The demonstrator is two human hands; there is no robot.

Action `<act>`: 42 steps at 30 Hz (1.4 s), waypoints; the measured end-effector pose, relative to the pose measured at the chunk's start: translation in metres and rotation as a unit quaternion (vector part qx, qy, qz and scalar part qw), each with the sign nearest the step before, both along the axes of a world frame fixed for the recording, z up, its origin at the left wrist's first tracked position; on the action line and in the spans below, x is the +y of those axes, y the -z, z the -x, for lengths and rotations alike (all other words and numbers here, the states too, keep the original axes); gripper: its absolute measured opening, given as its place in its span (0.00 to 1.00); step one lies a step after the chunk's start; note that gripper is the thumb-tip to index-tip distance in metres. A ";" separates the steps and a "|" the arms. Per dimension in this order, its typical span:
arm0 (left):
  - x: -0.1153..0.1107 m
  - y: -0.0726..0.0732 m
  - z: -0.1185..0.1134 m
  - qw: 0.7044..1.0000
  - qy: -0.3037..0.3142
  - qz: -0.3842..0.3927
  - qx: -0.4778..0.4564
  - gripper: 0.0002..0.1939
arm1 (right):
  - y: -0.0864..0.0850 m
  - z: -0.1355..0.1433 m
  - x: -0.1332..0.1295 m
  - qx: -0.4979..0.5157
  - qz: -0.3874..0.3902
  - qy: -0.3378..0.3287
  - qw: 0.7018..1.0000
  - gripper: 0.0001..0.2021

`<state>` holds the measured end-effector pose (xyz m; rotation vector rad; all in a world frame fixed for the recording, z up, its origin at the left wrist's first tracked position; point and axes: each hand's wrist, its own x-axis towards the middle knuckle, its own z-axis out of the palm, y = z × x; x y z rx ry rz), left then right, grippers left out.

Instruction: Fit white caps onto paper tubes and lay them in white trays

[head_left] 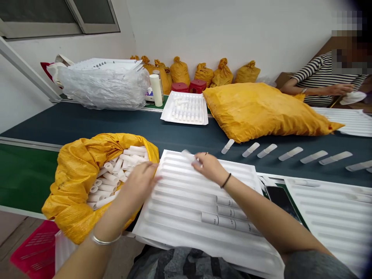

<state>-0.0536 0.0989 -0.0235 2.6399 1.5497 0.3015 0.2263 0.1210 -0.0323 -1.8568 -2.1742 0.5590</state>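
My right hand pinches a small translucent tube above the far part of a white ridged tray. Blurred by motion, my left hand is between the open yellow sack and the tray's left edge; what its fingers hold, if anything, cannot be made out. White tubes fill the sack. Several printed tubes lie in the tray's grooves, partly hidden under my right forearm.
Translucent-capped tubes stand in a row on the dark belt. Behind are a large yellow sack, another tray and a plastic-wrapped stack. A phone lies right. A person in stripes works across.
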 end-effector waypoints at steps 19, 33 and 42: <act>0.021 0.023 0.072 0.986 -0.148 0.026 -0.080 0.19 | 0.022 -0.013 -0.134 -0.038 0.043 -0.138 0.989 0.10; -0.034 -0.012 -0.033 0.939 0.118 0.063 -0.315 0.15 | -0.021 0.010 -0.086 0.314 -0.083 -0.060 0.944 0.12; -0.035 -0.027 -0.032 0.956 0.109 0.056 -0.265 0.25 | -0.037 0.006 -0.074 0.248 -0.200 -0.202 0.926 0.17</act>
